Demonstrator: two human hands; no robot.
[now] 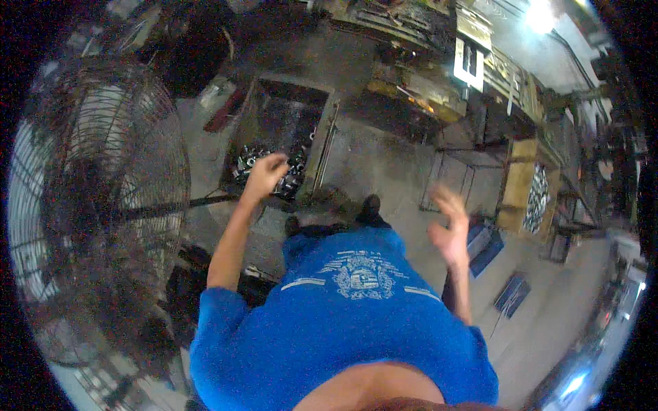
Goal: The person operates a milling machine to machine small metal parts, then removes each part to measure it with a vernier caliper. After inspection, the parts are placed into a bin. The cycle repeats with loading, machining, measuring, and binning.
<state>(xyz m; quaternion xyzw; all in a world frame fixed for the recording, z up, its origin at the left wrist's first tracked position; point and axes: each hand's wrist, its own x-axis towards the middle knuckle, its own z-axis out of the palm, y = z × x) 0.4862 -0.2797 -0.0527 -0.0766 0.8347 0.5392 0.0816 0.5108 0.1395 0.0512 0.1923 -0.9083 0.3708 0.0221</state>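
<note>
I look straight down my blue shirt to my dark shoes on a concrete floor. My left hand (266,175) reaches forward over a low open box (255,109) that holds several shiny metal parts (248,162); its fingers are curled above the parts, and I cannot tell whether it holds one. My right hand (449,229) is raised at my right side, blurred, fingers spread, holding nothing.
A large caged pedestal fan (103,198) stands close on my left. Metal frames (449,179) and a wooden crate (521,188) are at the right, blue flat pieces (510,293) lie on the floor, and a cluttered workbench (411,89) is ahead.
</note>
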